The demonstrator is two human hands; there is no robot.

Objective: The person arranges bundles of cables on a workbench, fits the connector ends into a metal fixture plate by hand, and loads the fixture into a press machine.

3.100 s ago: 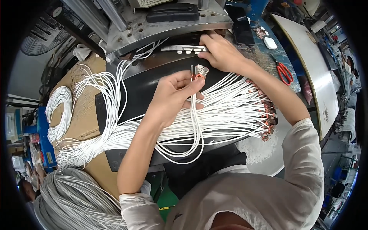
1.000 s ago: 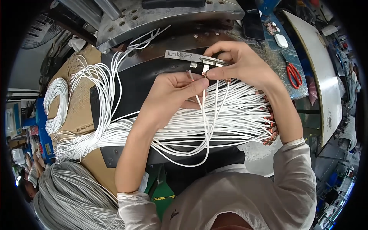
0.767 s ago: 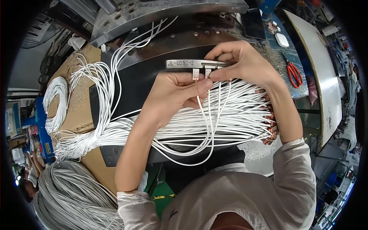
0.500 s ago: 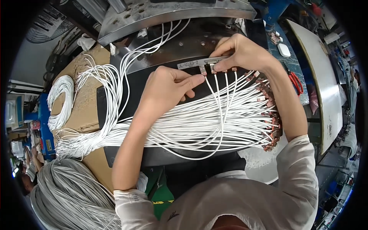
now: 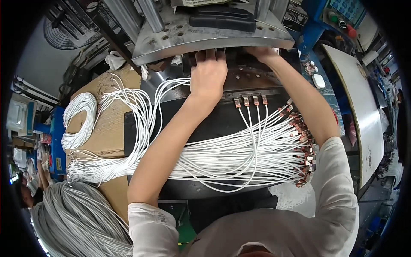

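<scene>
My left hand (image 5: 208,77) reaches under the front edge of a thick metal plate (image 5: 180,45). Its fingertips are hidden there, and a few white cables (image 5: 173,84) run in beneath the hand. Further right, my right hand (image 5: 263,53) is also under the plate; its fingers are mostly out of sight. In front of the hands, several reddish cable connectors (image 5: 256,100) sit in a row along a metal strip (image 5: 231,95), their white leads trailing toward me. A wide bundle of white cables (image 5: 222,152) lies across a black work surface, connector ends to the right.
A black tool-like object (image 5: 222,20) lies on top of the plate. At left, a coil of white cable (image 5: 80,120) rests on brown cardboard (image 5: 107,143), with a large grey cable bundle (image 5: 81,218) below. A white-topped table (image 5: 364,124) stands right.
Both hands have left the connector row and moved away from me, under the metal plate. The connectors now stand uncovered on the strip. The whole view has shifted, showing more of the plate's top.
</scene>
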